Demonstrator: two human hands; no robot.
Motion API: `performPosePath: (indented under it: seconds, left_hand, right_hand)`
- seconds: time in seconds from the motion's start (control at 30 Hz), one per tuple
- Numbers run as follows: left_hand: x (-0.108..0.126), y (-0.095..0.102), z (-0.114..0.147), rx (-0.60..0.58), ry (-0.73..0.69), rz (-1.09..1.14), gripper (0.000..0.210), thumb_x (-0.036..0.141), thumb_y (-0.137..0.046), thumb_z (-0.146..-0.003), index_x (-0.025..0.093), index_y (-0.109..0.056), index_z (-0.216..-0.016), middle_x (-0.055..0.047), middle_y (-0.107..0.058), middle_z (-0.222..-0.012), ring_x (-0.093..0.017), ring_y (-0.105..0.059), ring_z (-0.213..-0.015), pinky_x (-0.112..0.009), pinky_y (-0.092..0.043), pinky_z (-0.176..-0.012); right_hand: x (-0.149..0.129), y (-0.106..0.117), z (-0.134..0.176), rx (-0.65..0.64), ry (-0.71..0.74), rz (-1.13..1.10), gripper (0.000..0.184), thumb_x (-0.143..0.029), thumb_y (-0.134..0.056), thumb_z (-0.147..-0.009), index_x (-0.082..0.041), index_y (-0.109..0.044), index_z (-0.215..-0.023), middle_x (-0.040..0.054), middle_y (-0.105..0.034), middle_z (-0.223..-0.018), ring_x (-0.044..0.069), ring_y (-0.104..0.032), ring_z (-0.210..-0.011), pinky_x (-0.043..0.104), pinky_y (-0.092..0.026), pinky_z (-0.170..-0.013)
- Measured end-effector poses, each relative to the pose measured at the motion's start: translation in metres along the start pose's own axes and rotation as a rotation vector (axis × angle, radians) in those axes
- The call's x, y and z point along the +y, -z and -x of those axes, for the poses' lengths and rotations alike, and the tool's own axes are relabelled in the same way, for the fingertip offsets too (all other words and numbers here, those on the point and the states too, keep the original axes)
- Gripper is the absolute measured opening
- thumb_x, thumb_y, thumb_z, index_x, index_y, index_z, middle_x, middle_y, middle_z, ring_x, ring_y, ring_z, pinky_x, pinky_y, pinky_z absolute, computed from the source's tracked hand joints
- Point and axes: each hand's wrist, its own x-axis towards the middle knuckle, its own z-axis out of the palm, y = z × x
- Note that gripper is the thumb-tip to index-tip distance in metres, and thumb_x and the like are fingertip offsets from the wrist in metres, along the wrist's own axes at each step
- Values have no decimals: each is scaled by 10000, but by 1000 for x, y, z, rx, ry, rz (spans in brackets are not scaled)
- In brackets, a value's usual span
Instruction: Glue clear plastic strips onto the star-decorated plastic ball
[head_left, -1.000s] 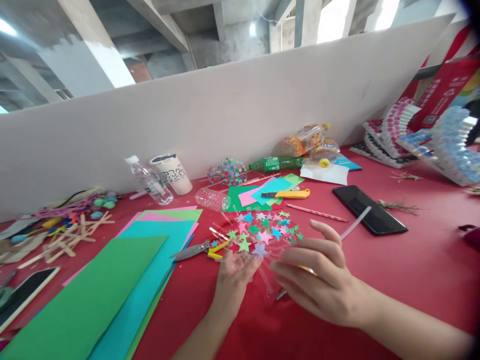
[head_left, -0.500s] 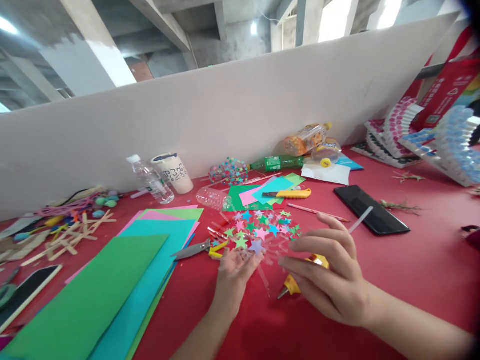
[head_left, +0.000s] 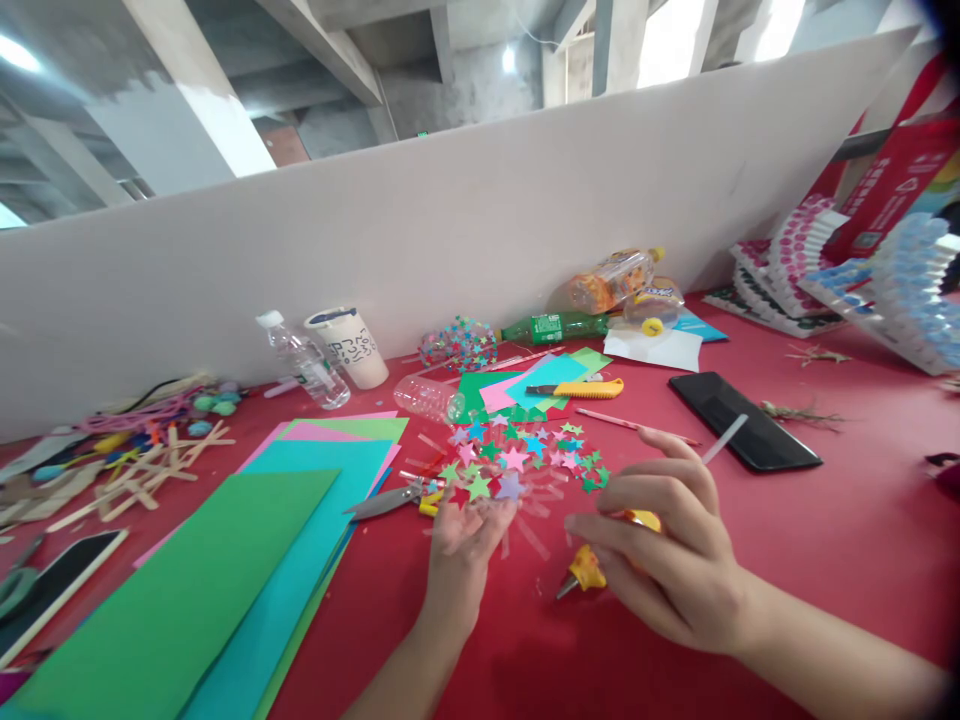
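Observation:
My left hand is palm up near the middle of the red table. It holds a clear plastic piece with cut strips, covered in small coloured paper stars, by its near edge. My right hand arches over a yellow-handled tool that lies on the table with its metal tip toward me. The fingers are spread and curled around the tool; I cannot tell whether they grip it. A white stick shows just beyond the right fingers.
Green, teal and pink paper sheets lie at left, with scissors beside them. Further back are a yellow utility knife, a pencil, a black phone, bottles, a cup and a white partition wall. Craft sticks lie at far left.
My left hand has lifted the star-covered piece slightly up and to the left. My right hand has drawn back and curled, uncovering the yellow-handled tool under it.

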Motion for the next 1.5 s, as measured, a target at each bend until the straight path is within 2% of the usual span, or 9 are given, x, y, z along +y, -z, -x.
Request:
performPosePath:
  seconds: [0.1,0.33,0.57,0.7,0.83,1.03,1.17,1.3,1.5]
  left_hand:
    - [3,-3,2,-29,-10,-25,330,311,-809,-617,148,-658,-861,-52,-721,-781,-226,-687,-874,-364,-473,-914]
    - [4,-7,6,139,82,-20,668,273,-849,-525,183,-503,-1090,-49,-733,-821,-240,-690,-922,-365,-512,-875]
    - [3,-3,9,62,-48,-155,517,223,-803,-542,268,-622,-1024,-46,-718,-931,-261,-673,-963,-355,-522,-872]
    - [-3,2,6,22,-81,-186,445,195,-773,-554,224,-642,-978,-62,-705,-965,-269,-634,-1045,-349,-504,-898]
    - [-6,2,5,-2,-55,-169,392,211,-783,-579,199,-616,-933,-70,-699,-956,-263,-646,-1017,-347,-512,-879]
    - [-6,-2,1,102,39,-72,618,261,-829,-557,243,-532,-1098,-33,-710,-886,-249,-679,-976,-362,-511,-896]
    - [-9,-2,-1,145,131,-36,761,274,-865,-518,200,-462,-1159,-61,-711,-890,-273,-677,-995,-351,-543,-833]
    - [-6,-6,3,136,144,-3,801,222,-853,-559,195,-416,-1229,-67,-721,-906,-245,-688,-972,-334,-546,-834]
    - [-2,-9,4,169,163,12,787,195,-878,-502,207,-487,-1185,-42,-720,-818,-255,-697,-935,-330,-560,-795]
  right_hand:
    - [-1,-3,-1,-14,-12,19,243,-123,-635,-806,-207,-649,-1034,32,-598,-895,200,-523,-893,565,-323,-1051]
    - [-7,-6,0,-3,80,49,204,-64,-673,-780,-224,-677,-907,6,-596,-896,163,-519,-902,497,-327,-1085]
    - [-5,-6,4,-3,87,25,172,-49,-611,-827,-177,-670,-926,0,-649,-899,154,-546,-881,482,-317,-1112]
    - [-7,-5,1,25,78,35,147,-48,-592,-849,-158,-668,-911,-2,-658,-864,147,-538,-880,464,-270,-1133]
    - [-9,-3,-6,56,53,61,143,-62,-582,-862,-169,-676,-869,-1,-652,-811,140,-548,-833,441,-307,-1110]
    - [-8,-5,-6,8,34,26,130,-81,-611,-843,-183,-671,-894,6,-637,-840,152,-548,-870,454,-308,-1098]
    - [-5,-6,-2,46,31,48,199,-121,-664,-812,-173,-637,-1002,31,-599,-915,179,-537,-908,497,-339,-1062]
    - [-4,-5,-2,74,38,50,209,-66,-678,-779,-169,-647,-959,30,-561,-947,171,-518,-910,499,-311,-1073]
    - [-6,-7,-1,27,26,65,247,-76,-670,-795,-185,-663,-1016,38,-553,-999,188,-489,-959,530,-287,-1076]
